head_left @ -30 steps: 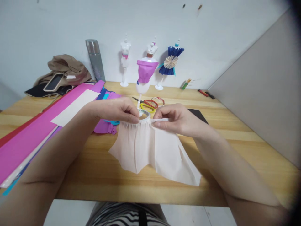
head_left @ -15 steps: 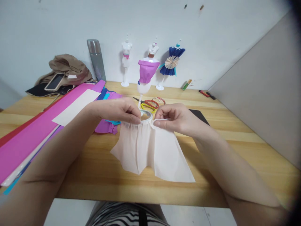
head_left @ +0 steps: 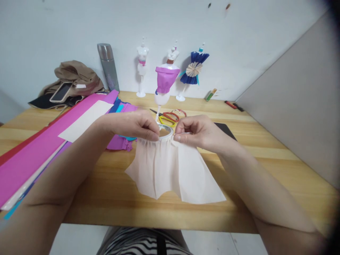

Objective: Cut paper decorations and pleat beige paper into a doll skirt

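A pale pink sheet of crepe paper [head_left: 172,170] lies fanned out on the wooden table [head_left: 265,170], gathered into pleats along its top edge. My left hand [head_left: 135,124] pinches the gathered edge on the left side. My right hand [head_left: 198,132] pinches the same edge just to the right, fingers closed on the paper. Behind the two hands lies a roll of tape [head_left: 166,130], partly hidden by my fingers. A small mannequin with a magenta paper top [head_left: 166,79] stands just beyond the tape.
Long magenta and red paper sheets [head_left: 39,148] with a white sheet [head_left: 85,120] cover the left of the table. Scissors [head_left: 168,117] lie behind the tape. Two more mannequins [head_left: 141,67], a steel flask [head_left: 107,67], a cloth bundle with a phone [head_left: 61,92] and a dark pad [head_left: 224,130] are further back.
My right hand has slid left along the top edge toward my left hand, gathering more of the paper into pleats. The paper's lower right corner shifted slightly.
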Demonstrator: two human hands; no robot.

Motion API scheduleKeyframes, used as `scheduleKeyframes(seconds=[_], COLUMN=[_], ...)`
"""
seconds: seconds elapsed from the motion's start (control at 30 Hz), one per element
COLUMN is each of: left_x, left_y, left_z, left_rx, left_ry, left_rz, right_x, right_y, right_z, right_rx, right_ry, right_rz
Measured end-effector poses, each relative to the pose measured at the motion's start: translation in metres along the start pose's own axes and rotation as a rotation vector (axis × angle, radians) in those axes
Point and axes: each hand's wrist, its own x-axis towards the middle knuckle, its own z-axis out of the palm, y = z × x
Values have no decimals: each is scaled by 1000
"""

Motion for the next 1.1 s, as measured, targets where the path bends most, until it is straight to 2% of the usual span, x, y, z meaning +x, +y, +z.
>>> scheduleKeyframes(seconds=[0.47, 0.67, 0.8, 0.93, 1.03, 1.1], left_x=[1, 3, 5, 3, 1, 3], left_y=[1, -5, -8, -10, -10, -12], left_z=[1, 3, 6, 2, 0, 2], left_rx=[-21, -91, -168, -110, -83, -140], left_ry=[18, -15, -26, -27, 34, 189], left_rz=[6, 13, 35, 72, 74, 78], right_x=[1, -2, -2, -1, -2, -2], right_y=[-2, -6, -3, 3, 4, 4], right_z=[2, 2, 2, 1, -3, -8], right_rx=[-6, -33, 39, 39, 67, 125], right_ry=[3, 4, 24, -74, -103, -61], right_rz=[2, 7, -70, -126, -66, -6])
